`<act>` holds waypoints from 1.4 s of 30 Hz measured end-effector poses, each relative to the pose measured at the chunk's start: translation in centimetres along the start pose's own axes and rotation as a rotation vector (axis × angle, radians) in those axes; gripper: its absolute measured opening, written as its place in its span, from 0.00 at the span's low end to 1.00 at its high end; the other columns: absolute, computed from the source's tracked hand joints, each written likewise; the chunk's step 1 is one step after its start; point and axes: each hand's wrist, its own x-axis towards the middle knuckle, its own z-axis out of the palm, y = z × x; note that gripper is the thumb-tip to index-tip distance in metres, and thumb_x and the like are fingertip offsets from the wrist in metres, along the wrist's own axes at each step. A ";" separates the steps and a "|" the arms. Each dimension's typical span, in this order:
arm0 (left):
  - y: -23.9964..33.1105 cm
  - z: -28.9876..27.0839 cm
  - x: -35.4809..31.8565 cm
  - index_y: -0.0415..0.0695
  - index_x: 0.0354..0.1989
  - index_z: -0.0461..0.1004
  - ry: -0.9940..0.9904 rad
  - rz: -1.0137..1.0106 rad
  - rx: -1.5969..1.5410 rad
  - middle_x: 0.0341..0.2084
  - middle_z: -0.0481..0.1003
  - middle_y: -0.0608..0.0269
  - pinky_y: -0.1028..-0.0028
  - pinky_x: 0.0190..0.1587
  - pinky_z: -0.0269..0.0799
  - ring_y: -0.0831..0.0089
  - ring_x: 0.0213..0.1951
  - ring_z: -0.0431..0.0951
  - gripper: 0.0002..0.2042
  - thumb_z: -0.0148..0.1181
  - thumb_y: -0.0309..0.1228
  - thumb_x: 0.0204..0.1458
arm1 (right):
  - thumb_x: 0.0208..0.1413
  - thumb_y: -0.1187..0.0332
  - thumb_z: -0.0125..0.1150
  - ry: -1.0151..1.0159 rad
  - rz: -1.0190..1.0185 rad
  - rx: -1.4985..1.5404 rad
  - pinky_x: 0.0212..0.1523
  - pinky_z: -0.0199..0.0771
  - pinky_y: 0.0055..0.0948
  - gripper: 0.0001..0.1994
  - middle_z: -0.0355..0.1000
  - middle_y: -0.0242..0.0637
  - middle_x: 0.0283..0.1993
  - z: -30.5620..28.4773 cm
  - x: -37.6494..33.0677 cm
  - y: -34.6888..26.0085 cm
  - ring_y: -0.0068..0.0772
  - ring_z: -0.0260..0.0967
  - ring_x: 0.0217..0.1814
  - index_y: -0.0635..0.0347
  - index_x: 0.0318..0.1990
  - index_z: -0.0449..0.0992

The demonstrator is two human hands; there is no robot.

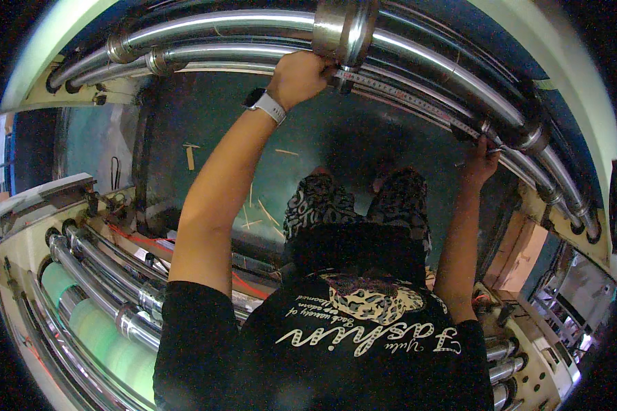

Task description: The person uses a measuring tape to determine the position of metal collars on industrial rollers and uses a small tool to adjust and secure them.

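Observation:
A marked steel measuring tape (404, 94) stretches along the shiny rollers at the front of the machine. My left hand (300, 77), with a pale-strapped watch on its wrist, is closed at the tape's left end, just below a wide metal collar (344, 31). Its fingertips are partly hidden. Farther right and lower, my right hand (482, 164) pinches the tape's other end beside a narrower ring (533, 137) on the roller. The tape lies close along the lower bar (236, 52).
Thin pale strips (190, 157) lie on the dark green floor (219, 123) between the machine parts. Behind me on the left are more rollers (109, 274) and a greenish drum (103, 329). Red cables (250, 282) run near my left side. Machine side frames stand at both sides.

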 end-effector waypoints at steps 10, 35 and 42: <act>-0.3 0.6 0.1 0.54 0.37 0.75 -0.047 -0.092 0.042 0.27 0.74 0.55 0.61 0.33 0.70 0.57 0.30 0.74 0.11 0.53 0.37 0.45 | 0.52 0.62 0.55 -0.041 0.347 0.175 0.30 0.60 0.22 0.10 0.64 0.28 0.29 -3.3 -1.5 2.1 0.23 0.59 0.28 0.58 0.36 0.68; -0.8 1.1 0.2 0.48 0.34 0.75 -0.022 -0.038 -0.021 0.29 0.74 0.52 0.61 0.33 0.69 0.53 0.32 0.74 0.10 0.53 0.36 0.47 | 0.53 0.48 0.46 0.022 0.778 0.526 0.13 0.49 0.15 0.20 0.64 0.31 0.27 1.0 -2.4 2.8 0.16 0.53 0.19 0.55 0.42 0.64; -0.6 1.0 0.4 0.48 0.34 0.75 -0.103 -0.125 -0.010 0.28 0.74 0.52 0.61 0.32 0.69 0.53 0.32 0.74 0.09 0.53 0.35 0.47 | 0.53 0.49 0.47 0.057 0.789 0.532 0.14 0.48 0.16 0.20 0.64 0.30 0.25 0.7 -2.3 3.7 0.17 0.52 0.18 0.56 0.39 0.65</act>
